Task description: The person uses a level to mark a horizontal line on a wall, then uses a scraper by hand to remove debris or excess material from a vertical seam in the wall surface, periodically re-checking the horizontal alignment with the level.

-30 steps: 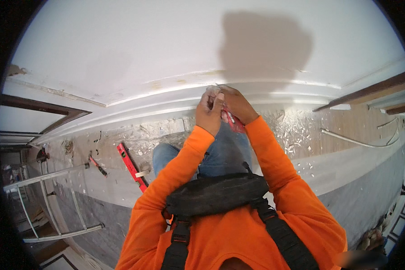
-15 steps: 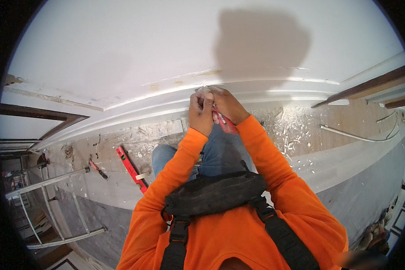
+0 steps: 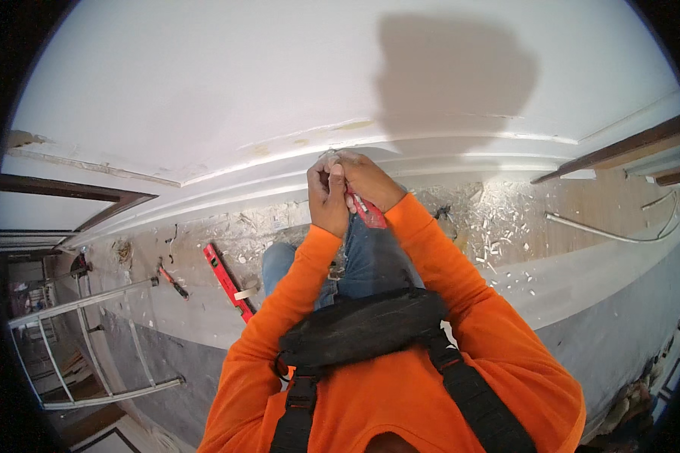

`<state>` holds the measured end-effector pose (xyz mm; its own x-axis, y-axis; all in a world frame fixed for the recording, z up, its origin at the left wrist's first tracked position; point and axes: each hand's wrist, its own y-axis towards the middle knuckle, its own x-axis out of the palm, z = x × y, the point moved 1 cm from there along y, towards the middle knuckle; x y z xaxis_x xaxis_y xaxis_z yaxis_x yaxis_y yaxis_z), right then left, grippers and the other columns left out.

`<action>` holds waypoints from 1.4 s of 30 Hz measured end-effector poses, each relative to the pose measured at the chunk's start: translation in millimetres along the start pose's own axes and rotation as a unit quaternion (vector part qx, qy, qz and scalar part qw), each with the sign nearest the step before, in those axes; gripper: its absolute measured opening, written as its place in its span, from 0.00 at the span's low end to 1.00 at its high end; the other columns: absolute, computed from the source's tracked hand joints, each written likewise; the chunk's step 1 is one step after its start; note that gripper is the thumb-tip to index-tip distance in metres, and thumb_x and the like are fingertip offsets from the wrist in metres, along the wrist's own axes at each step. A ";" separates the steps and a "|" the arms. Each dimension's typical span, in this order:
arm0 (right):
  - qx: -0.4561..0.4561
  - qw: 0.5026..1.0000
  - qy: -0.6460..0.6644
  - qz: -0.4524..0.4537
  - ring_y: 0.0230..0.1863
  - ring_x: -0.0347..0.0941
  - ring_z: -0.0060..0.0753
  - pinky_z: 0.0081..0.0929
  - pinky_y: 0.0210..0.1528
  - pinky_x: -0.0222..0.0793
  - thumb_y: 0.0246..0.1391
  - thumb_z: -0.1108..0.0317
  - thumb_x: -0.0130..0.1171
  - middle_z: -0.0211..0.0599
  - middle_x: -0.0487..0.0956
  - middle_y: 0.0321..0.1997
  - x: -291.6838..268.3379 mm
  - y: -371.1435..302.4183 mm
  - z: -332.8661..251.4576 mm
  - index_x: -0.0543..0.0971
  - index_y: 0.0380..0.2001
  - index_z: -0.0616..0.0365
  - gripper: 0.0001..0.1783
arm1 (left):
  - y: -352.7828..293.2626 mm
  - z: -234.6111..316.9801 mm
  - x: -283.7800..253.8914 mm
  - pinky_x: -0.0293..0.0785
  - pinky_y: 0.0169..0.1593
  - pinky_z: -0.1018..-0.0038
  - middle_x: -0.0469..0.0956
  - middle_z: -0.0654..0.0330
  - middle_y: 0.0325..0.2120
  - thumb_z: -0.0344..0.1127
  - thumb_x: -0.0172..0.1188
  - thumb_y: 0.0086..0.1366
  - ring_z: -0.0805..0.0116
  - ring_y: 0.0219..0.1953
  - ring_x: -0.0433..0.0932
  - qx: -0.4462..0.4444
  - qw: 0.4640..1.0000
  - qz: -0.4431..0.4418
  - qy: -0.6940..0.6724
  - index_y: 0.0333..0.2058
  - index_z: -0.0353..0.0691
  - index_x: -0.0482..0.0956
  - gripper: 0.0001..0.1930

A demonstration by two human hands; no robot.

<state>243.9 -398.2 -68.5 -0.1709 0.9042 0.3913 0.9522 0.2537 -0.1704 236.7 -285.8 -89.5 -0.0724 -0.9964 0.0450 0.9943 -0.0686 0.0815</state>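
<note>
Right grip (image 3: 370, 183) closed firmly around the red tool (image 3: 372, 217), pale markings (image 3: 361, 208) too small to read! Just left of it, left grip (image 3: 327, 198) curls; its hold, I can't tell.

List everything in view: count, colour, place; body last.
Wall: one, white, ahead.
Moulding: one, white, wall's foot.
Spirit level: one, red, left floor.
Hand tool: one, red, black, left of it.
Ladder: one, pale, far left.
Frames: several, brown, both sides.
Chips: many, white, mostly right floor.
Tube: one, whitish, right floor.
Bag: one, black, chest.
Held tool: one, red, right hand.
Jeans: one, blue, centre.
Sleeves: two, orange, both arms.
Left hand, right hand: two, dusty, together.
</note>
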 end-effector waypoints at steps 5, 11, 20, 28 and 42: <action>-0.139 0.977 -0.152 0.056 0.16 0.72 0.25 0.24 0.17 0.68 0.64 0.59 0.45 0.38 0.76 0.26 -24.7 -6.5 7.9 0.75 0.37 0.64 0.17 | 0.9 -6.0 16.0 0.67 0.31 0.85 0.72 0.62 0.31 0.47 0.50 0.71 0.82 0.30 0.69 -0.055 0.997 -0.048 -0.024 0.51 0.35 0.68 0.20; -0.080 0.980 -0.136 0.124 0.14 0.71 0.23 0.23 0.14 0.66 0.63 0.62 0.43 0.38 0.77 0.25 -50.1 -48.7 -25.7 0.75 0.36 0.63 0.16 | -9.0 6.1 61.2 0.73 0.42 0.73 0.73 0.53 0.41 0.44 0.52 0.70 0.70 0.39 0.74 -0.101 0.983 -0.154 -0.015 0.53 0.32 0.64 0.22; 0.030 0.999 0.018 0.013 0.17 0.70 0.22 0.22 0.15 0.67 0.62 0.62 0.47 0.37 0.75 0.28 -24.9 -2.7 13.2 0.75 0.37 0.60 0.13 | -2.3 1.8 17.6 0.68 0.49 0.76 0.72 0.55 0.41 0.45 0.51 0.71 0.72 0.44 0.71 -0.036 0.999 -0.014 -0.003 0.52 0.32 0.65 0.21; -0.086 0.971 -0.196 0.108 0.14 0.68 0.22 0.19 0.14 0.65 0.64 0.59 0.45 0.35 0.75 0.25 -67.5 -60.1 -27.0 0.74 0.38 0.62 0.16 | -20.2 16.6 82.7 0.67 0.24 0.82 0.71 0.60 0.28 0.46 0.49 0.72 0.79 0.23 0.70 -0.089 0.990 -0.102 -0.027 0.50 0.34 0.67 0.20; -0.029 0.994 -0.095 0.036 0.33 0.75 0.26 0.22 0.31 0.73 0.60 0.64 0.47 0.33 0.76 0.35 -54.4 -31.5 -6.6 0.75 0.40 0.60 0.12 | -12.9 -3.6 55.9 0.68 0.27 0.83 0.73 0.61 0.30 0.47 0.48 0.72 0.82 0.25 0.69 0.009 0.999 -0.019 0.033 0.51 0.33 0.68 0.21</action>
<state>224.8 -457.7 -78.5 -0.1416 0.9695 0.2002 0.9756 0.1709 -0.1378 220.2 -340.9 -91.6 -0.1042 -0.9943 -0.0242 0.9894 -0.1061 0.0993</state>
